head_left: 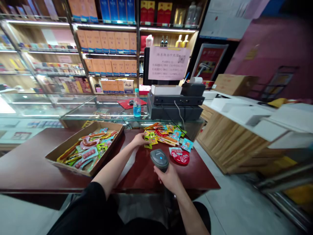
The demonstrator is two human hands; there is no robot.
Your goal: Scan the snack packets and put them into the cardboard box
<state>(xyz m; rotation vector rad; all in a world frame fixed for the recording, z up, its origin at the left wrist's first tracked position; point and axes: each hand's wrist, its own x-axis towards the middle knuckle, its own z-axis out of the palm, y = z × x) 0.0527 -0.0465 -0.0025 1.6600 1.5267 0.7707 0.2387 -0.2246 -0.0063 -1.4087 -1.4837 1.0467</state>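
Note:
My left hand (140,139) is at the left edge of a loose pile of snack packets (167,133), its fingers closed on a yellow-green packet (153,138). In my right hand (168,176) is a dark grey handheld scanner (159,158), its head tilted up over the table and a small blue light showing on top. Right of the scanner lie a red heart-shaped packet (180,157) and a light blue packet (187,144). To the left, an open cardboard box (52,159) holds many snack packets and wrapped sausages.
Behind the red-brown table (29,156) stands a glass counter (105,112) with a blue drink bottle (137,106), a black cash drawer (174,109) and a monitor bearing a pink sign (168,63). Stocked shelves line the back. A wooden counter (225,147) is at the right.

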